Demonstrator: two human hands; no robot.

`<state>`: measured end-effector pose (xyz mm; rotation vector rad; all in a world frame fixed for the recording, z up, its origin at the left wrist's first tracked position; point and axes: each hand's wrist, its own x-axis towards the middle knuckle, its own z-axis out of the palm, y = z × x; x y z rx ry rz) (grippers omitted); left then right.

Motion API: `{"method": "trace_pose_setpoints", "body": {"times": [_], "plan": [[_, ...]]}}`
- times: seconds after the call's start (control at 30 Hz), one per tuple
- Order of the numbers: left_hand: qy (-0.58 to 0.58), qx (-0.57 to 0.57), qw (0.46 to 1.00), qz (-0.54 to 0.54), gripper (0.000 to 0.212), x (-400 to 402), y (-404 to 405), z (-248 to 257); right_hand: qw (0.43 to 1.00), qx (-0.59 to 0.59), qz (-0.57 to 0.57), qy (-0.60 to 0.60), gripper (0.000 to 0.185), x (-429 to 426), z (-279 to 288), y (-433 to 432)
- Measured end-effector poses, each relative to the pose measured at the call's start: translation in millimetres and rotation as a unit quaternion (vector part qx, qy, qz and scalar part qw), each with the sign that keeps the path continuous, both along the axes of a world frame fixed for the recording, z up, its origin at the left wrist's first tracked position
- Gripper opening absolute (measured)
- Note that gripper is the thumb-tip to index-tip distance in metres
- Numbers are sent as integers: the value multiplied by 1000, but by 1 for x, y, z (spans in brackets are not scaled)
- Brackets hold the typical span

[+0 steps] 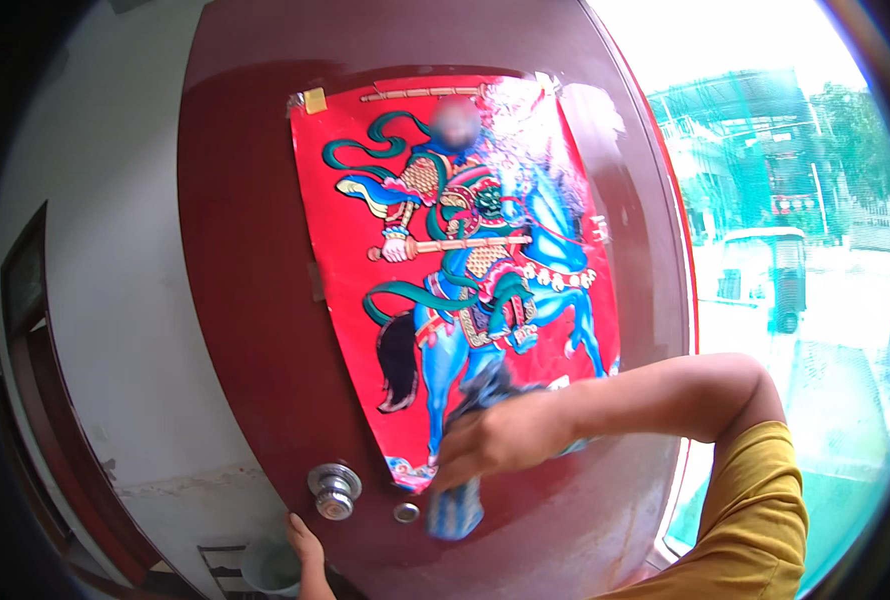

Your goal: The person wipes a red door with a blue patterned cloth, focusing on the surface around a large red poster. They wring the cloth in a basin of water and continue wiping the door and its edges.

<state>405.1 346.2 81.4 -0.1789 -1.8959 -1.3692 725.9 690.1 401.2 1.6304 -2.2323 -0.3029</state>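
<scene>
My right hand [501, 442], slightly blurred, holds a bunched blue, white and dark cloth [454, 510] against the lower part of a red printed poster [355, 315]. The print has an armoured rider on a blue horse, holding a segmented rod. It is fixed to a dark red door [250, 247], with tape [315, 100] at its upper corners. The hand and forearm hide part of the poster's bottom edge. Low on the left, my left hand [307, 544] grips the door's edge below the round metal doorknob [334, 491]; some of its fingers are out of sight.
A small round metal lock [406, 513] sits right of the knob. Behind the door's left edge are a pale bucket [271, 566], a dark rack [223, 570] and a white wall [129, 360]. On the right, bright green mesh [850, 360] has a vehicle [767, 270] beyond it.
</scene>
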Motion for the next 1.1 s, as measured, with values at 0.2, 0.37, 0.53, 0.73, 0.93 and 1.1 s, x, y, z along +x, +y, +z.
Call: {"method": "trace_pose_setpoints", "body": {"times": [0.2, 0.37, 0.53, 0.73, 0.93, 1.1], "plan": [[-48, 38, 998, -30, 56, 18, 0, 12, 889, -146, -417, -120, 32, 46, 38, 123], [37, 123, 991, -27, 47, 55, 29, 44, 813, -266, -482, 191, 31, 60, 85, 254], [197, 60, 976, -73, 40, 142, 102, 142, 609, -705, -278, 233, 26, 34, 154, 323], [159, -150, 958, 188, 33, 150, 155, 174, 572, -585, -235, 525, 23, -38, 211, 364], [80, -105, 919, 370, 23, 126, 159, 145, 596, -475, -210, 612, 39, -101, 232, 378], [106, -140, 915, 363, 14, 127, 159, 137, 622, -439, -146, 632, 31, -100, 303, 390]]}}
